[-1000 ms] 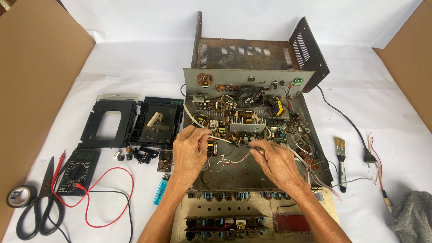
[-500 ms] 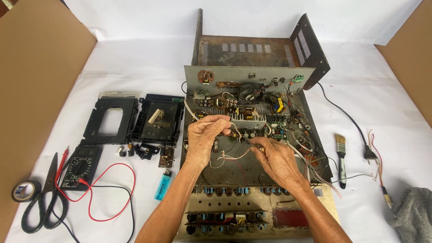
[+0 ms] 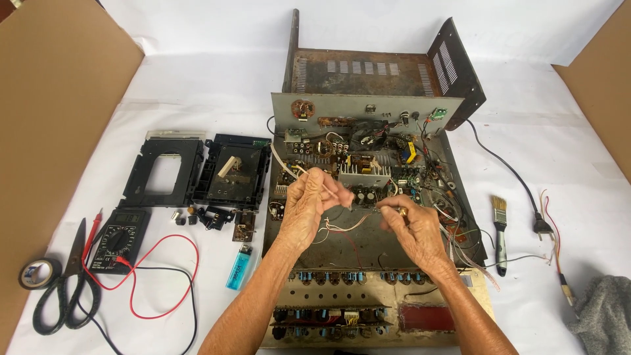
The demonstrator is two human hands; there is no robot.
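Head view, looking straight down: an old amplifier chassis (image 3: 368,197) lies opened at the middle of the desk, its boards, capacitors and loose wiring bare, its rusty vented cover (image 3: 381,69) standing folded back at the far end. Both hands work above its centre. The left hand (image 3: 307,204) is curled, thumb and fingertips pinched on a thin pale wire (image 3: 325,189) that rises from the wiring below. The right hand (image 3: 411,227) is closed too, fingers nipping a small brass-coloured part (image 3: 401,211) just beside the circuit board; what the part is cannot be told. The hands are near each other but apart, with a tangle of white and red leads (image 3: 342,227) between them.

Left of the chassis lie two black plastic frames (image 3: 197,171), a few small knobs (image 3: 187,215) and a blue lighter (image 3: 239,266). Farther left sit a multimeter (image 3: 118,238) with red and black probe leads looping over the cloth, black-handled scissors (image 3: 66,289) and a roll of black tape (image 3: 38,273). To the right lie a paintbrush (image 3: 499,227), a black mains cord with plug (image 3: 540,223) and a grey rag (image 3: 608,312) at the corner.

The desk is covered with a creased white sheet (image 3: 197,92). Brown cardboard panels (image 3: 52,118) stand along both sides, closing off the room beyond.
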